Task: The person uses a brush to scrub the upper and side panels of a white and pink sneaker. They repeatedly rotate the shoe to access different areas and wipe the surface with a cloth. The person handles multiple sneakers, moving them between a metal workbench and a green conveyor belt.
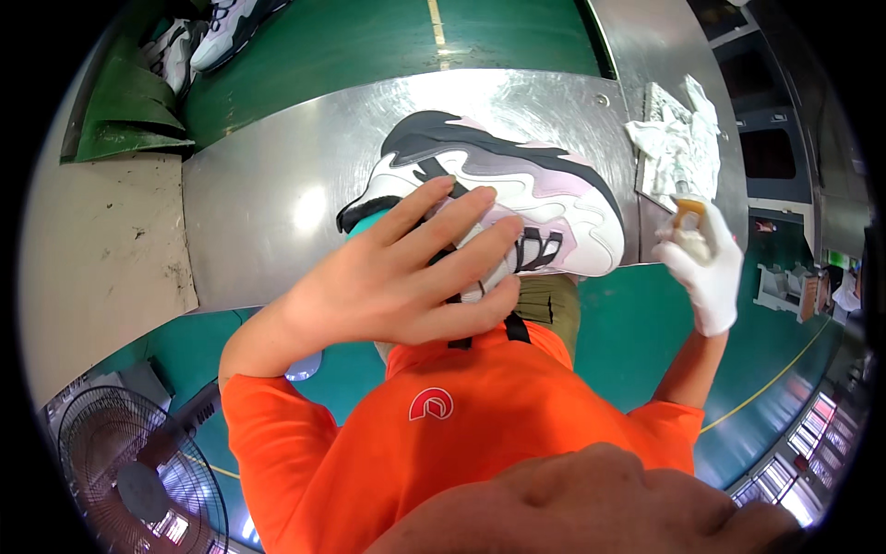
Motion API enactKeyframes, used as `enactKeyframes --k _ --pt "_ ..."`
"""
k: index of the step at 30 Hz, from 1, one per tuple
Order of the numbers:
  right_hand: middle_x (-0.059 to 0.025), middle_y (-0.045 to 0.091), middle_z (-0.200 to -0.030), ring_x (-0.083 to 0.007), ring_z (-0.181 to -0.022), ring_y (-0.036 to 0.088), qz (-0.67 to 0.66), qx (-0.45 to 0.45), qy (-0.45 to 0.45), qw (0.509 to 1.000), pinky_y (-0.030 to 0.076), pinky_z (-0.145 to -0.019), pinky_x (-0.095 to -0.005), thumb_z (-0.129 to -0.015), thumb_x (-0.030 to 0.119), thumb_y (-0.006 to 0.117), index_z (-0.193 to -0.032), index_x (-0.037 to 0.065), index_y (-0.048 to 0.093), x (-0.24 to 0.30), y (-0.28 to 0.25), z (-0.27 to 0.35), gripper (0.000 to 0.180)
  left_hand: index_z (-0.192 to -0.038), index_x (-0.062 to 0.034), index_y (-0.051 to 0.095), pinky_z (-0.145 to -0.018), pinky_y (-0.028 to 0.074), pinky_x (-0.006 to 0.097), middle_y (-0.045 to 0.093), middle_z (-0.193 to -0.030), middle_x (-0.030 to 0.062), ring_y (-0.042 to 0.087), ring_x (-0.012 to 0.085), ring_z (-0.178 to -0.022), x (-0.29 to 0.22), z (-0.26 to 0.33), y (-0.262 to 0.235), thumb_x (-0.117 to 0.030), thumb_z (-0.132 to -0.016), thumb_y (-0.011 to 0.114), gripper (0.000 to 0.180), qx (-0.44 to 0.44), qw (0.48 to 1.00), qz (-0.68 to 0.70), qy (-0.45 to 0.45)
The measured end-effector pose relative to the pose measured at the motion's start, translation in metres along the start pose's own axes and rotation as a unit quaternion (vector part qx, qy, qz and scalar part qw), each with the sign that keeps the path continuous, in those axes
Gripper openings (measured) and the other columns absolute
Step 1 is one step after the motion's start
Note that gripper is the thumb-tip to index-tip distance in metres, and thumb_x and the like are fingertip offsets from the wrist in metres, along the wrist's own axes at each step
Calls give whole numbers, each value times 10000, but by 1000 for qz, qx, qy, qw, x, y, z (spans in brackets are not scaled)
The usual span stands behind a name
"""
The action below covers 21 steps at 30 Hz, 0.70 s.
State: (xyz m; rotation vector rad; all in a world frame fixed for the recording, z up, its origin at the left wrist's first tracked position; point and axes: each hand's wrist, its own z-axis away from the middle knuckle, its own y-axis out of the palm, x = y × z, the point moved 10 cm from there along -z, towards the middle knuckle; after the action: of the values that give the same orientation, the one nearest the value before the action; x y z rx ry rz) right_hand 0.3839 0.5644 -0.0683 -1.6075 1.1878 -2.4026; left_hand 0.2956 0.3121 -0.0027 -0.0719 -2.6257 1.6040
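Observation:
A white, lilac and black sneaker (540,180) lies on its side on the metal bench top, its sole toward the far side and its toe to the right. My bare left hand (425,263) grips it over the laced upper, fingers spread across it and the thumb hidden. Turquoise material (366,224) shows at the shoe's opening. Right of the toe, my white-gloved right hand (709,263) closes around a small object with an amber part (688,214) and a pale body; its exact kind is unclear. The object's thin tip points at a crumpled white cloth (678,138).
Beyond the metal bench (268,208) runs a green belt surface (369,46), with more sneakers (226,35) at its far left. A beige board (111,249) adjoins the bench on the left. A black fan (138,471) stands at the lower left.

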Motion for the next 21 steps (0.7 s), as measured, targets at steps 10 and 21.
enactKeyframes --k 10,21 --pt "-325 527 -1120 -318 -663 602 -456 336 -106 817 516 -657 -376 -667 488 694 -1039 -42 498 87 84 -10 677 -962 -191 589 -909 507 436 632 -1167 97 623 307 -1046 7 0 -1 -144 -780 647 197 -35 999 33 -2" --pt "-321 579 -1110 -289 -715 642 -493 361 -48 790 549 -742 -386 -599 521 691 -1250 -171 394 83 105 -13 995 -917 -184 567 -873 524 411 625 -1174 102 628 302 -1025 10 5 -3 -179 -800 645 141 -74 996 39 -14"
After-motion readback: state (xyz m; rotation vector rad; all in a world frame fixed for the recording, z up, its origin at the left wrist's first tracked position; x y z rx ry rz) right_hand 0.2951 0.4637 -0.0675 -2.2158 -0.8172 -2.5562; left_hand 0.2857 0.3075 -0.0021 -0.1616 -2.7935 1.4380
